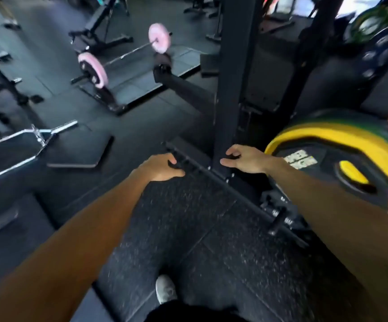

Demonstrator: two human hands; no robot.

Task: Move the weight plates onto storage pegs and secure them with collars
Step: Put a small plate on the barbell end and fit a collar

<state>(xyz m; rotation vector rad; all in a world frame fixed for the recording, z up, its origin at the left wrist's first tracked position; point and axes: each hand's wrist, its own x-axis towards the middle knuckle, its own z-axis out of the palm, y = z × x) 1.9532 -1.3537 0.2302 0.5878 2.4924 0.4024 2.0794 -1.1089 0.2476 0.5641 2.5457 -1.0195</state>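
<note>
I'm looking down past both forearms at a dark rubber gym floor (188, 228). My left hand (159, 167) is out in front with its fingers loosely curled; they overlap the black base rail of the rack (211, 175), but with the blur I cannot tell whether they touch it or hold anything. My right hand (246, 159) hangs just beside the rack's black upright post (231, 77), fingers relaxed and slightly bent, thumb toward the post, with nothing in it.

The weight plate (355, 145) stands on edge to the right of the post, just beyond my right forearm: yellow rim, black face with a yellow label and yellow hub, and a green-edged plate (341, 118) right behind it. Higher up at the far right more plates (371, 26), green and blue, sit on the rack. A short black peg (279, 219) sticks out low from the rail near my right forearm, with some dark hardware beside it that is too blurred to name. A longer black peg (183, 87) juts left from the post higher up.

Farther off, a barbell with pink plates (123, 56) rests on the floor, and a chrome hex bar (23, 147) lies to the left. One pale shoe (165, 289) shows at the bottom.
</note>
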